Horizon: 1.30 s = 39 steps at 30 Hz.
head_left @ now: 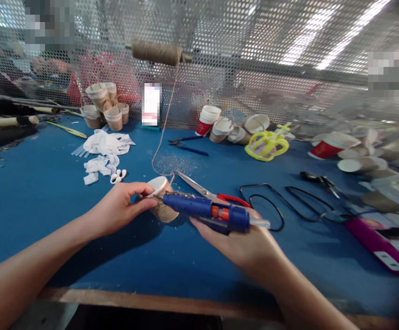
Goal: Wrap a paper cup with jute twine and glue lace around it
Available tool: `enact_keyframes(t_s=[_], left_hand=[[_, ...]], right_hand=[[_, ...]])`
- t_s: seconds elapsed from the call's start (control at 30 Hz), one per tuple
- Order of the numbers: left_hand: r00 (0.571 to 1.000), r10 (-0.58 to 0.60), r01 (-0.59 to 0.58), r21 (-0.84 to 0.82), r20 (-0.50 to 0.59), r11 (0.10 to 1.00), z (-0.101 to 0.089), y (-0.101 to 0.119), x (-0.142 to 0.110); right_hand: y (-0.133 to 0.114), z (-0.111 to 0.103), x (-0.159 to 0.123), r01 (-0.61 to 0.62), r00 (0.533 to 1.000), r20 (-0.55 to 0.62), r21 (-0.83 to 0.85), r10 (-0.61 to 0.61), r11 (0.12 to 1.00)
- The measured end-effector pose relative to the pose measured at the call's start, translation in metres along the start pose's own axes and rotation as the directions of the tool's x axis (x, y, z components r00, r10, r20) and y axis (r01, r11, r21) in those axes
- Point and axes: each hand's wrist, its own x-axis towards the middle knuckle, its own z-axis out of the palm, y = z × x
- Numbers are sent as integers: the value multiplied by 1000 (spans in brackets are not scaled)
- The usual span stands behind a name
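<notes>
My left hand is closed on a small paper cup lying on its side, partly wrapped in brown twine. My right hand grips a blue hot glue gun, its nozzle pointing left against the cup's wrapped side. A strand of twine runs from the cup up to a twine spool hung on the mesh screen. Both hands are low over the blue table, near its front edge.
Red-handled scissors lie just behind the glue gun. Black cables, blue pliers, white lace scraps, twine-wrapped cups, a yellow crown and more cups lie around. A person sits behind the mesh, far left.
</notes>
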Motion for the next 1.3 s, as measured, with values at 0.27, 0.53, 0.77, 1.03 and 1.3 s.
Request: enact_keyframes(t_s=[0.27, 0.53, 0.77, 1.03, 1.3], left_hand=[[1000, -3, 3, 3, -8, 1000, 0, -1, -1], [1000, -6, 6, -11, 26, 1000, -2, 0, 0], [1000, 2, -2, -12, 28, 1000, -4, 0, 0], [1000, 1, -2, 29, 27, 1000, -5, -1, -1], [1000, -11, 10, 66, 28, 998, -5, -3, 0]], right_hand=[[-6, -2, 4, -53, 999, -5, -31, 53, 998], [-16, -12, 13, 40, 999, -13, -76, -41, 996], [-10, -12, 17, 8, 1000, -1, 7, -8, 1000], [-1, -11, 20, -64, 998, -14, -127, 63, 990], [4, -10, 25, -124, 992, -9, -102, 124, 987]])
